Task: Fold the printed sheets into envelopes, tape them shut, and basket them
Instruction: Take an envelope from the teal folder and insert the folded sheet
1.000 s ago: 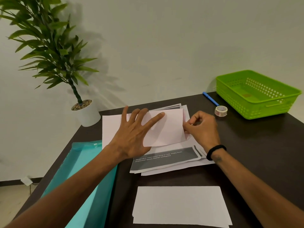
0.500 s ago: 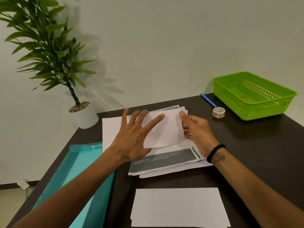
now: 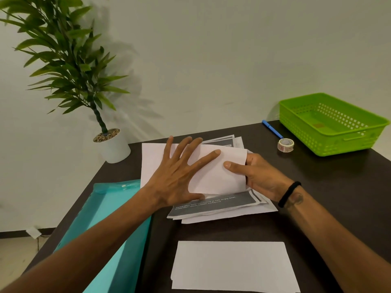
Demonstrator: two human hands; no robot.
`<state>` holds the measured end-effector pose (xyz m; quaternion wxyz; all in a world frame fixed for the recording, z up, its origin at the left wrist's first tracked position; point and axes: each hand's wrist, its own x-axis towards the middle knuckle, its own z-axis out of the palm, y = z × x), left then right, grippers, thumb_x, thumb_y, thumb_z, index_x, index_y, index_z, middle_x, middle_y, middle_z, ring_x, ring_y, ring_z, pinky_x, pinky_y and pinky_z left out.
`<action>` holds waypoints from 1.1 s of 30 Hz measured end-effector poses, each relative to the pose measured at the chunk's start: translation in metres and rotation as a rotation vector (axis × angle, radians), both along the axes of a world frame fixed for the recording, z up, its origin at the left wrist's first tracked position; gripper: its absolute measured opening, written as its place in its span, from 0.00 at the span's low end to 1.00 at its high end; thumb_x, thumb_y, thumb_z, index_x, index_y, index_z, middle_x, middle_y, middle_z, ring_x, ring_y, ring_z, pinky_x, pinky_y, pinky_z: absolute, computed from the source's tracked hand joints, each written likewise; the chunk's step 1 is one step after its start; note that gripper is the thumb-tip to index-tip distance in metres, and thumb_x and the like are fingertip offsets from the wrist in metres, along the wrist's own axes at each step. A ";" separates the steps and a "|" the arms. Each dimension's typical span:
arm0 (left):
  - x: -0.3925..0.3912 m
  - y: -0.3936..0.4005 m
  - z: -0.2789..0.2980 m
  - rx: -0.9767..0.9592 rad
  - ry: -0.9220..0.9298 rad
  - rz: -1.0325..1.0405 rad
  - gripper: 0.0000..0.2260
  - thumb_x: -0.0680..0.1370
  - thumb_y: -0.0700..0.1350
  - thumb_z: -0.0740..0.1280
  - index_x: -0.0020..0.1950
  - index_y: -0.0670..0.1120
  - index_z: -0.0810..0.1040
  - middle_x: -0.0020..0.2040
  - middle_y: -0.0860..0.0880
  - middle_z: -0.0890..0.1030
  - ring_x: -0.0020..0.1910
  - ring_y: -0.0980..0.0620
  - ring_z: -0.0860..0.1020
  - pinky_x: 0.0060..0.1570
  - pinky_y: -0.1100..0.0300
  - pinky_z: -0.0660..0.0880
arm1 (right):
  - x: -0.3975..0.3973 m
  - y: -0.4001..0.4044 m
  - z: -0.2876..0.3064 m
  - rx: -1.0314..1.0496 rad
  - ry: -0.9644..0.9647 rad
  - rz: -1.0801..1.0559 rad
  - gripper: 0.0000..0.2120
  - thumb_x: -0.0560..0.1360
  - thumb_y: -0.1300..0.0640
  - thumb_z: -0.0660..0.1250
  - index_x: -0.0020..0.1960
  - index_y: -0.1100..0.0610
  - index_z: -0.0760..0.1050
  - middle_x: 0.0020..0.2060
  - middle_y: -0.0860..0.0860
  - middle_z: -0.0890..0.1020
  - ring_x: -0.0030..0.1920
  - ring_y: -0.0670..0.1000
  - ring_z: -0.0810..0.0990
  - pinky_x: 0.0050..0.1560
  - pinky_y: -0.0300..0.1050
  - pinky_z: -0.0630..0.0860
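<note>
The sheet (image 3: pixel 213 170) I am folding lies on the stack of printed sheets (image 3: pixel 213 205) mid-counter (image 3: pixel 317 197). My left hand (image 3: pixel 179 176) presses it flat, fingers spread. My right hand (image 3: pixel 257 176) pinches its folded right edge, thumb on top, fingers beneath. A folded envelope (image 3: pixel 230 266) lies nearer me. Tape roll (image 3: pixel 285 144), blue pen (image 3: pixel 272 129) and green basket (image 3: pixel 330 142) sit far right.
</note>
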<state>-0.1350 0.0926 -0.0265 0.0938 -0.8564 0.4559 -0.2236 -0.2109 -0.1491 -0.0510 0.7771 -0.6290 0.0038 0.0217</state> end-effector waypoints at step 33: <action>-0.007 0.007 0.016 0.037 -0.065 -0.041 0.47 0.72 0.72 0.65 0.84 0.59 0.49 0.79 0.42 0.56 0.78 0.37 0.59 0.77 0.28 0.44 | -0.011 -0.003 0.010 0.088 -0.074 0.376 0.31 0.74 0.61 0.76 0.74 0.50 0.70 0.67 0.57 0.81 0.67 0.60 0.80 0.61 0.55 0.82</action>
